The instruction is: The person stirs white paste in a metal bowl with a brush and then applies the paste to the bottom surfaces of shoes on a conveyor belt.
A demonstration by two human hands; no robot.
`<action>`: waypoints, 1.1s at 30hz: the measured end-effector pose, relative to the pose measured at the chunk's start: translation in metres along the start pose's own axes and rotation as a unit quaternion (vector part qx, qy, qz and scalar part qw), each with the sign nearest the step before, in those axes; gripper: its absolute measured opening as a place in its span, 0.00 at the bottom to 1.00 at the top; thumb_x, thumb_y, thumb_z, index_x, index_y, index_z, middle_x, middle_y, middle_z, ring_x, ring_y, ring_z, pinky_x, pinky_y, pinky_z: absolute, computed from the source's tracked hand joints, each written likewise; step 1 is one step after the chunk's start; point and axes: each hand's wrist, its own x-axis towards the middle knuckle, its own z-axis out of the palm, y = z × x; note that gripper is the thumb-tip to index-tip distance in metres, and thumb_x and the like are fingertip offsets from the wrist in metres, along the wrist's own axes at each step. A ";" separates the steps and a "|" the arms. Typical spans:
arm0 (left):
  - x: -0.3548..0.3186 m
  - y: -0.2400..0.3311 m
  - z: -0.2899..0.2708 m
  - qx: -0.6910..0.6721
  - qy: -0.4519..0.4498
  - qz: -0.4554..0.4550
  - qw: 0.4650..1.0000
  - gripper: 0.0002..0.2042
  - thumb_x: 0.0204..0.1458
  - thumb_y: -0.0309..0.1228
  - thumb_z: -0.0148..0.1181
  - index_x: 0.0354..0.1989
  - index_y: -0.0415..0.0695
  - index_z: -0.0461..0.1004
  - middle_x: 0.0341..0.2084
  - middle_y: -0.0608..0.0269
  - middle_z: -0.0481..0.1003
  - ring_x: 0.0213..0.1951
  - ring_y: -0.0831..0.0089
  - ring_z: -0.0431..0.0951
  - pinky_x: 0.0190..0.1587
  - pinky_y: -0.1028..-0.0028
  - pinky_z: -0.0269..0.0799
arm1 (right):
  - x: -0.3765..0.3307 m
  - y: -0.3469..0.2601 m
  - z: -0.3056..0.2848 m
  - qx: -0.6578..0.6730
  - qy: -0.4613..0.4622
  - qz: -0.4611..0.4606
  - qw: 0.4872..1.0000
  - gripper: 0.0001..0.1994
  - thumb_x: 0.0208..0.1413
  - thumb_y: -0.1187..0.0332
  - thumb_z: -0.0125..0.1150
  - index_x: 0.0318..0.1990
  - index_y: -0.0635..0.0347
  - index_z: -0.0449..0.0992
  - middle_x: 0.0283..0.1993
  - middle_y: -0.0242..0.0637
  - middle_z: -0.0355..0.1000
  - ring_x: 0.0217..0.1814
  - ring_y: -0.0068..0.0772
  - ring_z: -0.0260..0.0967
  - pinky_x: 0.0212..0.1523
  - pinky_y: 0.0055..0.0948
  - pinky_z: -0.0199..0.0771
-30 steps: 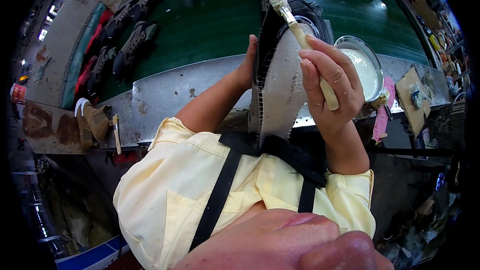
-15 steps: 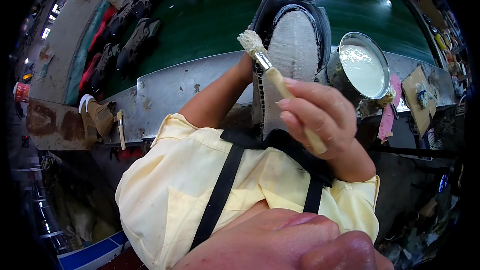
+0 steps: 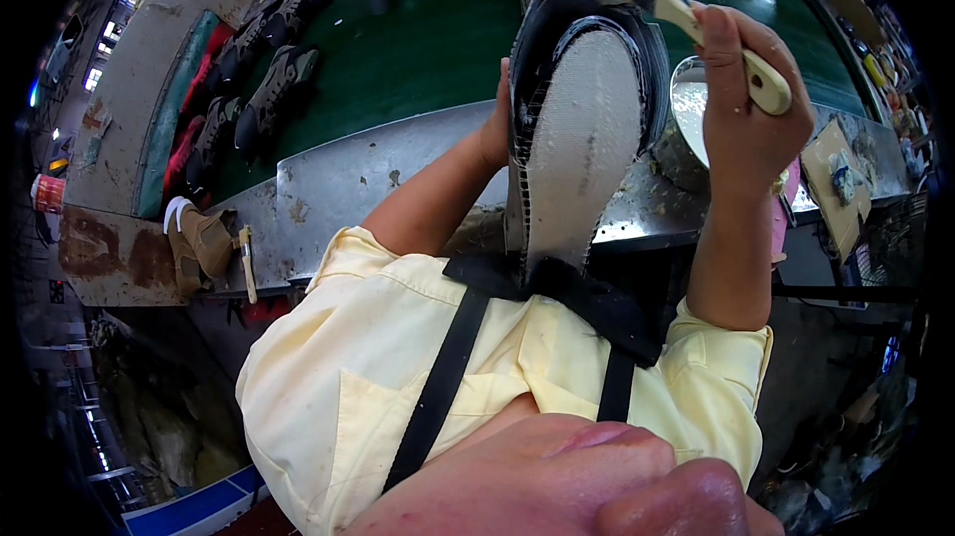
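A black shoe (image 3: 582,128) without an outsole is held bottom up in front of my chest, its pale woven underside with stitched edges facing me. My left hand (image 3: 497,123) grips it from the left side, most of the fingers hidden behind it. In my right hand (image 3: 756,103) is a paintbrush with a pale wooden handle (image 3: 686,19). Its white-coated bristles are at the far right rim of the shoe; whether they touch it I cannot tell. A metal pot (image 3: 684,143) of milky white liquid stands to the right, partly hidden behind my right hand.
Beyond the metal ledge (image 3: 378,153) runs a green conveyor belt (image 3: 428,49) with several dark shoes (image 3: 274,93) on its left. A tan boot (image 3: 204,238) and a second brush (image 3: 247,263) lie at the ledge's left end. Cardboard (image 3: 831,173) lies at the right.
My right hand has carried the brush from the shoe's left edge up and right to its far right rim, turning the handle. The shoe has shifted slightly; my left hand stays on it.
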 end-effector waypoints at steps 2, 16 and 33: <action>0.006 -0.015 -0.031 0.005 -0.019 0.015 1.000 0.45 0.47 0.70 0.19 0.65 0.47 0.47 0.60 0.52 0.56 0.61 0.58 0.58 0.60 0.58 0.57 | 0.001 -0.002 -0.004 0.006 0.015 -0.005 1.000 0.07 0.47 0.65 0.66 0.32 0.57 0.79 0.29 0.31 0.76 0.31 0.23 0.73 0.31 0.19 0.71; -0.028 -0.037 -0.121 0.360 -0.104 0.100 0.922 0.44 0.47 0.70 0.23 0.58 0.46 0.58 0.53 0.54 0.65 0.54 0.61 0.65 0.58 0.62 0.59 | -0.038 -0.066 -0.022 0.165 -0.355 -0.076 0.917 0.14 0.36 0.84 0.59 0.34 0.63 0.78 0.42 0.45 0.70 0.47 0.44 0.71 0.45 0.34 0.72; 0.010 -0.005 -0.017 0.110 -0.045 0.055 0.991 0.46 0.45 0.71 0.19 0.65 0.48 0.48 0.59 0.50 0.58 0.59 0.57 0.61 0.56 0.57 0.63 | 0.010 -0.025 -0.007 -0.035 -0.149 0.025 0.988 0.08 0.48 0.67 0.65 0.35 0.58 0.79 0.34 0.33 0.76 0.36 0.21 0.74 0.33 0.18 0.72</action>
